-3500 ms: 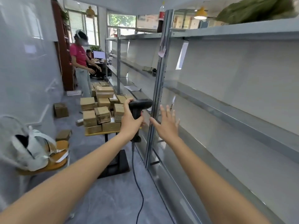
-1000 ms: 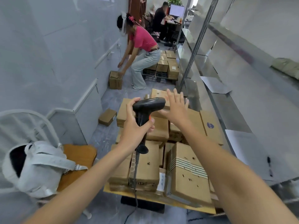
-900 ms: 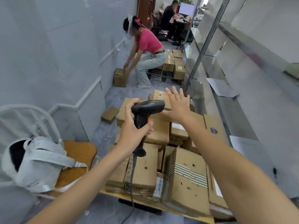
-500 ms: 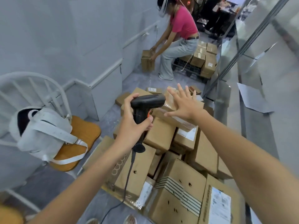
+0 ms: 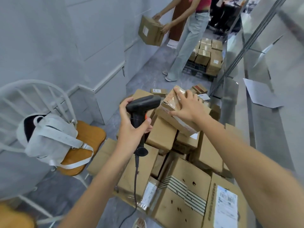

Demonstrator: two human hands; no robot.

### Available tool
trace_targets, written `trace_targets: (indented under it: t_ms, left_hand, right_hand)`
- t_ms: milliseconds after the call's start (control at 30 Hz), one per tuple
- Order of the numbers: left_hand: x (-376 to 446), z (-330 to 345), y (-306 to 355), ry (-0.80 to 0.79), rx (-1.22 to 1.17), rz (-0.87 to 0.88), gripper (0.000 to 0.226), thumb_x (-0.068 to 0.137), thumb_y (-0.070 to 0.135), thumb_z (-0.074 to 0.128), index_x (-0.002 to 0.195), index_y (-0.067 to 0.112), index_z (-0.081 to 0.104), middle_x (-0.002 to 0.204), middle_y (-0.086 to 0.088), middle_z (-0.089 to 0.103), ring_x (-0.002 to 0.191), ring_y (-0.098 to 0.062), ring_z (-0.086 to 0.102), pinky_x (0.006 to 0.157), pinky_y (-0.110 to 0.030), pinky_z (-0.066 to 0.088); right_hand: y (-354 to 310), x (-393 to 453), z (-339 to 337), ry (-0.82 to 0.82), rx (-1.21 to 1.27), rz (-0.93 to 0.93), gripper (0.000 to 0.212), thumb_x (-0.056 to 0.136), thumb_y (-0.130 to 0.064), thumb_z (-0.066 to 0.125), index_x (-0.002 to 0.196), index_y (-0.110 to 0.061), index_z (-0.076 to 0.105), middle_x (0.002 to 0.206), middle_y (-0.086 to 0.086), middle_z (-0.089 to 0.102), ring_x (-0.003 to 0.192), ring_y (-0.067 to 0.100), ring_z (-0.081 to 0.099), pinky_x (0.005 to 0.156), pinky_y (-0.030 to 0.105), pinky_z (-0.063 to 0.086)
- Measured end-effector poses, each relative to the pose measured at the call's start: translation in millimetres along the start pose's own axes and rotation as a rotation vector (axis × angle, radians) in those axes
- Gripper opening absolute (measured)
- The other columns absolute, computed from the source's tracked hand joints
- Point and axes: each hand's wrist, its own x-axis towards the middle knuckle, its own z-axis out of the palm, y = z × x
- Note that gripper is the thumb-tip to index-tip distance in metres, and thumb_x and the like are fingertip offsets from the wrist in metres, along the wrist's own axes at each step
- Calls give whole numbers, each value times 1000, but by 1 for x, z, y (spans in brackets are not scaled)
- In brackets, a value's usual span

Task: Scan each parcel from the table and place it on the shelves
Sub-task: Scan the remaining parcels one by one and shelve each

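Observation:
A heap of brown cardboard parcels (image 5: 184, 183) covers the table below me. My left hand (image 5: 133, 127) grips the handle of a black barcode scanner (image 5: 142, 104), its cable hanging down toward the floor. On top of the heap lies a taped parcel (image 5: 172, 102), tilted. My right hand (image 5: 189, 107) rests on that parcel with spread fingers, the thumb along its near side. The scanner's head points at the parcel's left end. Metal shelves (image 5: 266, 122) run along the right.
A white chair (image 5: 92, 137) with a wooden seat holds a pale bag (image 5: 49, 139) at the left. Further back a person in pale jeans (image 5: 187, 40) carries a box (image 5: 151, 32) beside a second stack of parcels (image 5: 207, 55). A paper sheet (image 5: 259, 94) lies on the shelf.
I walked from the shelves to the table and leaned over it. My right hand came down onto the top parcel. The person behind lifted a box off the floor.

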Motion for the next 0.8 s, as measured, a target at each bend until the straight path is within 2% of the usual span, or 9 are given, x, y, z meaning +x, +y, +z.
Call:
trace_targets:
  t_ms: [167, 200, 267, 333, 400, 567, 667, 733, 800]
  left_hand:
    - [-23, -15, 5, 20, -67, 23, 65, 94, -6, 65, 135, 34, 34, 129, -24, 56, 96, -37, 70, 80, -36, 63]
    - [-30, -19, 6, 11, -76, 33, 64, 94, -6, 64, 134, 35, 34, 126, -19, 58, 92, -31, 71, 80, -35, 63]
    - [-44, -27, 8, 1, -62, 77, 65, 93, -8, 65, 134, 33, 34, 121, -2, 58, 89, -10, 71, 78, -21, 59]
    - [-58, -36, 7, -2, -31, 120, 68, 90, -11, 67, 136, 25, 33, 122, 12, 48, 98, 13, 63, 77, -5, 50]
    - [-70, -48, 4, -22, -36, 128, 69, 89, -8, 70, 137, 25, 32, 125, 16, 43, 103, 25, 53, 80, 1, 44]
    - [-104, -84, -8, -66, -164, 5, 75, 87, -1, 76, 128, 48, 37, 135, 15, 44, 114, 14, 56, 79, -6, 51]
    - [-124, -106, -13, -122, -256, -85, 75, 86, -3, 77, 130, 46, 41, 140, 5, 47, 124, -11, 61, 89, -33, 61]
    - [-137, -120, -17, -154, -253, -127, 76, 85, 1, 79, 132, 46, 41, 143, 4, 48, 126, -21, 61, 94, -45, 60]
    - [-148, -130, -15, -170, -283, -151, 76, 83, 7, 81, 134, 46, 40, 141, 6, 49, 124, -23, 63, 89, -40, 61]
  right_hand:
    - [-26, -55, -21, 134, 304, 174, 108, 69, -81, 61, 154, -48, 2, 159, 12, 23, 141, 40, 26, 110, 58, 28]
    - [-34, -71, -24, 166, 369, 211, 109, 66, -83, 58, 154, -49, 3, 159, 11, 24, 141, 39, 26, 111, 58, 29]
    - [-51, -106, -26, 223, 516, 288, 111, 60, -85, 55, 154, -52, 5, 157, 7, 26, 139, 36, 29, 111, 59, 31]
    - [-72, -141, -22, 271, 630, 356, 110, 60, -85, 57, 152, -55, 5, 156, 5, 27, 140, 32, 31, 112, 58, 32]
    - [-95, -172, -17, 303, 709, 412, 109, 60, -84, 59, 151, -58, 4, 155, 4, 27, 141, 29, 30, 113, 58, 30]
    - [-150, -240, -3, 330, 879, 546, 107, 64, -74, 68, 149, -62, 4, 150, -5, 28, 140, 26, 31, 112, 57, 33]
    - [-176, -274, 3, 376, 953, 627, 110, 61, -74, 69, 151, -60, 8, 138, -13, 29, 137, 23, 36, 112, 57, 34]
    - [-194, -293, 9, 397, 1025, 672, 110, 58, -75, 71, 148, -63, 10, 137, -15, 29, 138, 22, 36, 113, 57, 34]
    - [-213, -311, 19, 422, 1067, 692, 108, 58, -75, 73, 146, -66, 11, 141, -14, 29, 140, 22, 35, 113, 57, 34]
